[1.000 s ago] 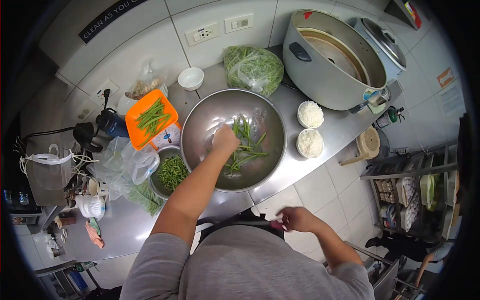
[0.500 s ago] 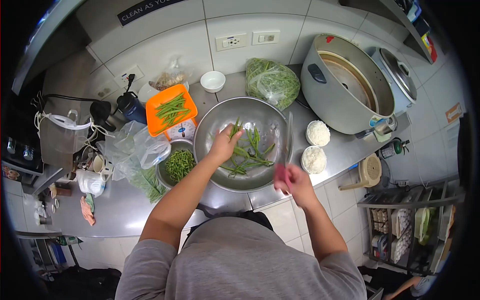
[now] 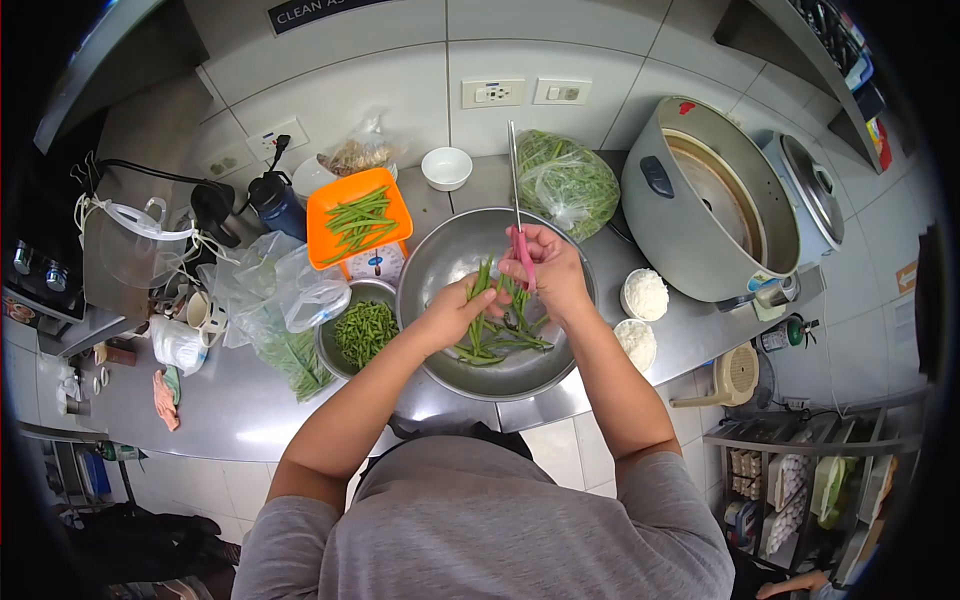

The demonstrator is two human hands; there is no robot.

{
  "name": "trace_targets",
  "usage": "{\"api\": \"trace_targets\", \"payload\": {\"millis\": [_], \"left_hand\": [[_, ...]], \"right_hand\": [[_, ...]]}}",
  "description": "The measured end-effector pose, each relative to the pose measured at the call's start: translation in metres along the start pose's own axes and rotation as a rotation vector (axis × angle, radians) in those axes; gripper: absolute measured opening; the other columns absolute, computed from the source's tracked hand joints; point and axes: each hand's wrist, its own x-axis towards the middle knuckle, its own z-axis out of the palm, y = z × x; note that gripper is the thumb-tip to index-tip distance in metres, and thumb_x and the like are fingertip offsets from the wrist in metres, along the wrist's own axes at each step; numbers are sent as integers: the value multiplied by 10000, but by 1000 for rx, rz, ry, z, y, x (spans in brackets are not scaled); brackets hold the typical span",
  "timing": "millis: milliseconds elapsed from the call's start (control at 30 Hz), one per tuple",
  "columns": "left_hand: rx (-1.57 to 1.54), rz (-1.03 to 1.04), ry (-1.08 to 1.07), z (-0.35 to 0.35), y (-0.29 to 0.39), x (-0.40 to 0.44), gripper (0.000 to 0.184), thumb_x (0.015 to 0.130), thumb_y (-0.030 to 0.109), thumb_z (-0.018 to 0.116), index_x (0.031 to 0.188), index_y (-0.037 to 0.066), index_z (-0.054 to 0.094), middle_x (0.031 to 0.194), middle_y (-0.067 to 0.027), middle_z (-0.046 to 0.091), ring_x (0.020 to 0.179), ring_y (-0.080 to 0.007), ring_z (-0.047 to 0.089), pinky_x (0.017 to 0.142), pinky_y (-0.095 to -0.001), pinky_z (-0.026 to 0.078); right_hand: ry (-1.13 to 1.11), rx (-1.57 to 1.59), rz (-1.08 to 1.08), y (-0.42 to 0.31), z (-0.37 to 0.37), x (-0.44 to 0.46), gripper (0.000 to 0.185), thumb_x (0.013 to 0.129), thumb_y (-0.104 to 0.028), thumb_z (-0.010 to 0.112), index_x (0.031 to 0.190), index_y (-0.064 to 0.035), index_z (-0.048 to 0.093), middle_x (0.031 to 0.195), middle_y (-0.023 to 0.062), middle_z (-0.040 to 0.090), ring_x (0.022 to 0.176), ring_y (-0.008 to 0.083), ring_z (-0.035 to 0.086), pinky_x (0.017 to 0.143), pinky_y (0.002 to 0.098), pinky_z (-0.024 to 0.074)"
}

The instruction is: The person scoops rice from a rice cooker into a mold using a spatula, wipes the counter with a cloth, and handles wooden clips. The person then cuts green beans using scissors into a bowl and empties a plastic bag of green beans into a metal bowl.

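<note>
My left hand (image 3: 452,314) is closed around some green beans (image 3: 482,280) above the large steel bowl (image 3: 422,265). In my right hand (image 3: 553,270) are pink-handled scissors (image 3: 516,180), their blades pointing up and away from me. Both hands are close together over the bowl, with more whole green beans lying in it beneath them. Just left of that bowl, a smaller metal bowl (image 3: 327,345) contains short-cut green pieces (image 3: 365,331). Behind it, an orange tray (image 3: 320,243) on a weighing scale (image 3: 376,264) bears long green beans (image 3: 360,218).
A bag of greens (image 3: 570,185) lies behind the bowl, beside a big grey cooker (image 3: 650,225). Two white containers of rice-like grains (image 3: 645,294) stand at right. Plastic bags (image 3: 255,300) spread over the left counter; a small white bowl (image 3: 446,169) stands behind.
My right hand has moved from the bowl's right rim inward and up, beside my left hand, with the scissors now pointing upward. My left hand still holds beans. The view has shifted slightly.
</note>
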Motion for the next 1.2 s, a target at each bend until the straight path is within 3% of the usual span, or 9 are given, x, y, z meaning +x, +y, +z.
{"api": "trace_targets", "payload": {"millis": [167, 367, 567, 733, 800, 933, 1000, 1133, 1200], "left_hand": [[300, 1, -79, -4, 11, 1, 301, 972, 247, 506, 1194, 62, 592, 1027, -105, 680, 969, -177, 633, 875, -315, 454], [89, -28, -102, -6, 0, 3, 304, 968, 266, 517, 1156, 54, 625, 1056, -72, 675, 951, -168, 626, 854, -311, 456], [-248, -382, 9, -49, 3, 0, 262, 995, 150, 446, 1214, 31, 528, 1010, -122, 666, 862, -170, 647, 732, -262, 486], [-288, -229, 15, -27, 10, 6, 498, 995, 134, 445, 1453, 52, 268, 1024, -133, 657, 917, -189, 648, 745, -273, 507], [-161, -224, -77, -15, 16, 9, 680, 975, 73, 455, 1511, 89, 37, 1082, -136, 630, 952, -185, 637, 825, -302, 497], [-209, -228, -182, -5, 34, 4, 756, 950, 22, 461, 1510, 102, -41, 1159, -134, 595, 980, -179, 625, 876, -310, 477], [89, -119, -189, -6, 38, 3, 791, 939, 12, 459, 1499, 89, -92, 1212, -131, 575, 994, -187, 623, 880, -303, 475], [228, -133, -208, -2, 41, 4, 804, 936, 12, 463, 1489, 69, -117, 1209, -118, 586, 1002, -181, 618, 900, -302, 463], [-81, -79, -191, 0, 24, 5, 652, 968, 93, 491, 1501, 68, 117, 1162, -93, 603, 939, -154, 579, 867, -298, 462]], "right_hand": [[4, -44, 21, -11, -2, 5, 466, 721, 5, 774, 1135, -12, 560, 804, 33, 668, 680, 75, 575, 577, 211, 431], [-53, -159, -29, -21, -14, 4, 439, 705, 12, 781, 1095, -42, 586, 798, 30, 664, 653, 64, 575, 543, 192, 415], [262, 57, -287, -63, -42, -8, 415, 700, 18, 776, 1068, -38, 591, 773, 43, 668, 581, 65, 550, 499, 186, 400], [-30, -257, 33, -30, -31, -9, 455, 696, 20, 779, 1109, -26, 593, 778, 42, 664, 641, 72, 575, 508, 208, 428], [-25, -243, 48, -10, -14, -7, 466, 693, 30, 777, 1115, -19, 586, 793, 49, 660, 633, 84, 581, 519, 212, 440], [-100, -230, 129, -3, -1, -5, 463, 703, 37, 771, 1117, -2, 566, 807, 63, 656, 603, 106, 593, 517, 219, 466], [-107, -258, 138, 2, 0, -4, 458, 704, 38, 768, 1111, 2, 564, 806, 64, 656, 599, 110, 596, 515, 216, 471], [-129, -356, 157, -1, -2, -3, 431, 701, 3, 775, 1087, -17, 585, 812, 71, 676, 684, 113, 606, 578, 247, 477], [-90, -228, 132, -5, -4, -4, 447, 703, 22, 766, 1103, -16, 570, 816, 67, 665, 676, 110, 610, 578, 236, 484]]}}
